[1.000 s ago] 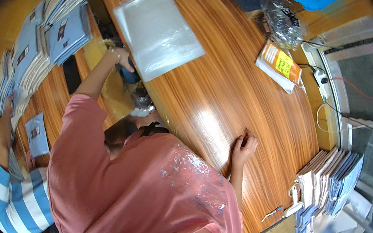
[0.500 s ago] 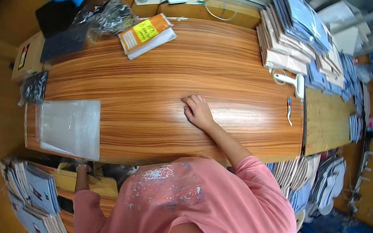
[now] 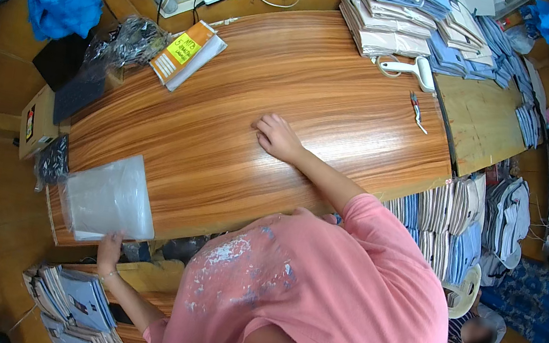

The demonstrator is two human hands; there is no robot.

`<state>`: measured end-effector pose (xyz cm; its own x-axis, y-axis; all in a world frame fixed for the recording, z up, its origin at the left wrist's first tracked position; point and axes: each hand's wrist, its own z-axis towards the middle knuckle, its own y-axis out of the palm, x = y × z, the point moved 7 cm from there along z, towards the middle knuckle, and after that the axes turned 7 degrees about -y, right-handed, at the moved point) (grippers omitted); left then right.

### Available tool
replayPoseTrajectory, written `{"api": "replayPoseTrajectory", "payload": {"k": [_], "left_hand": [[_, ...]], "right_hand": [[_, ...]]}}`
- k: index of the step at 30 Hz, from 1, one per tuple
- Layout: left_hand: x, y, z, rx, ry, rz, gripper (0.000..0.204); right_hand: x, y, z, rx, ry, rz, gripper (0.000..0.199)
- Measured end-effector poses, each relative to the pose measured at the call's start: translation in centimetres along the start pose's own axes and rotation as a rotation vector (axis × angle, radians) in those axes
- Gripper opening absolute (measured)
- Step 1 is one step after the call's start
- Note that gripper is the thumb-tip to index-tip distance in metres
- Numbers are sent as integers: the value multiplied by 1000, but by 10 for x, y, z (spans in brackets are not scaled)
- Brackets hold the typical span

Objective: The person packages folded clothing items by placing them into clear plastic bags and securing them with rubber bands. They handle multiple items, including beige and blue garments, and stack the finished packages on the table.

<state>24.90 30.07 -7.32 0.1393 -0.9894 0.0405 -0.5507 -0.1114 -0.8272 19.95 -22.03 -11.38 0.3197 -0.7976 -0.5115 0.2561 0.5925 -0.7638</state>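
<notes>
My right hand (image 3: pixel 279 138) rests on the wood-grain table (image 3: pixel 216 184), its fingers loosely bent and apart, holding nothing. At the table's near left edge, my left hand (image 3: pixel 109 255) is beside a stack of clear plastic bags (image 3: pixel 111 193). Its fingers are stretched toward the stack's near edge; whether they touch it is hard to see. The stack lies flat near the left corner of the table. Below my left hand, a shelf bears folded light-blue and white shirts (image 3: pixel 81 302).
An orange-and-white booklet (image 3: pixel 185 55) with a yellow label lies at the back left, next to crumpled plastic (image 3: pixel 130 43). A white tag gun (image 3: pixel 410 70), snips (image 3: pixel 417 111) and stacks of folded shirts (image 3: pixel 382 21) stand at the right. A person (image 3: pixel 478 330) is at lower right.
My left hand has come up from below the table edge to the near edge of the plastic bags. My right hand stays on the table. The whole view has turned and shifted.
</notes>
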Motion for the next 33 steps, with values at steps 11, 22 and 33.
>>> {"api": "replayPoseTrajectory", "payload": {"k": [11,22,33], "left_hand": [[327,68,-69,-24,917,-155,49],[303,107,-87,-155,725,-41,54],[302,103,-69,-128,668,-120,56]], "right_hand": [[102,-56,-25,87,211,143,32],[245,-197,-80,98,647,-625,33],[222,-202,-105,126,616,-822,48]]}}
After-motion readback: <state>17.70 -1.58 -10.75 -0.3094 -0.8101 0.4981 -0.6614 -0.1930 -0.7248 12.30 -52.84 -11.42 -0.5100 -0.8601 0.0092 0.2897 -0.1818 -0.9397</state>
